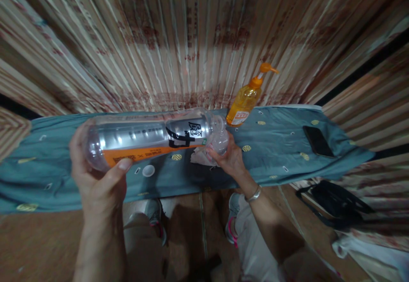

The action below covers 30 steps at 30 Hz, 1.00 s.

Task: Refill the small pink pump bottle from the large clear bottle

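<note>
A large clear plastic bottle (143, 135) with a silver and orange label lies sideways in the air above the cloth-covered table. Its base is gripped by my left hand (100, 177), thumb over the label. At the neck end, my right hand (230, 156) has its fingers closed on a crumpled, clear plastic piece (219, 140) touching the bottle's mouth. Beneath that hand is a pale crumpled cloth or tissue (202, 157). A round white cap (148, 171) rests on the table below the bottle.
An orange pump bottle (244, 103) stands behind my right hand. Farther right on the teal tablecloth (271, 145) lies a dark phone (318, 141). Striped curtains (179, 43) hang behind the table. On the floor at the right is a black bag (338, 201).
</note>
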Each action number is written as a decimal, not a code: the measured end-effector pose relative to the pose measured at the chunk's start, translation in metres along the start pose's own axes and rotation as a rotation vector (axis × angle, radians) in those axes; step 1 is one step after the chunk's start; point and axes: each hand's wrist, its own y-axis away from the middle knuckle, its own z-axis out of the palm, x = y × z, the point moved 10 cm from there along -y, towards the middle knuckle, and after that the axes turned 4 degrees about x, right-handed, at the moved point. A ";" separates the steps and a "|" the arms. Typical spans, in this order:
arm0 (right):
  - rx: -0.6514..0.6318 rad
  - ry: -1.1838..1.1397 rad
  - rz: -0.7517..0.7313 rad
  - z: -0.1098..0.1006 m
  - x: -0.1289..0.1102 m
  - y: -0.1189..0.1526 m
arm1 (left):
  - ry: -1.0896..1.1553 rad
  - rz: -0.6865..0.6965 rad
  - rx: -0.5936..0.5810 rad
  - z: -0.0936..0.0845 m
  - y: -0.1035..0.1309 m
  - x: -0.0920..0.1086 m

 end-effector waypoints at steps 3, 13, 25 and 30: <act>0.009 0.003 -0.006 0.000 0.001 0.000 | 0.004 -0.007 0.006 0.001 0.000 0.001; 0.016 0.008 -0.024 0.001 0.001 0.000 | 0.009 -0.005 -0.006 0.000 -0.001 0.000; 0.014 0.006 -0.014 0.001 0.002 0.001 | 0.054 -0.028 0.018 0.000 -0.001 0.001; 0.018 -0.014 -0.017 0.000 0.000 0.001 | 0.057 -0.038 0.026 0.000 -0.001 0.001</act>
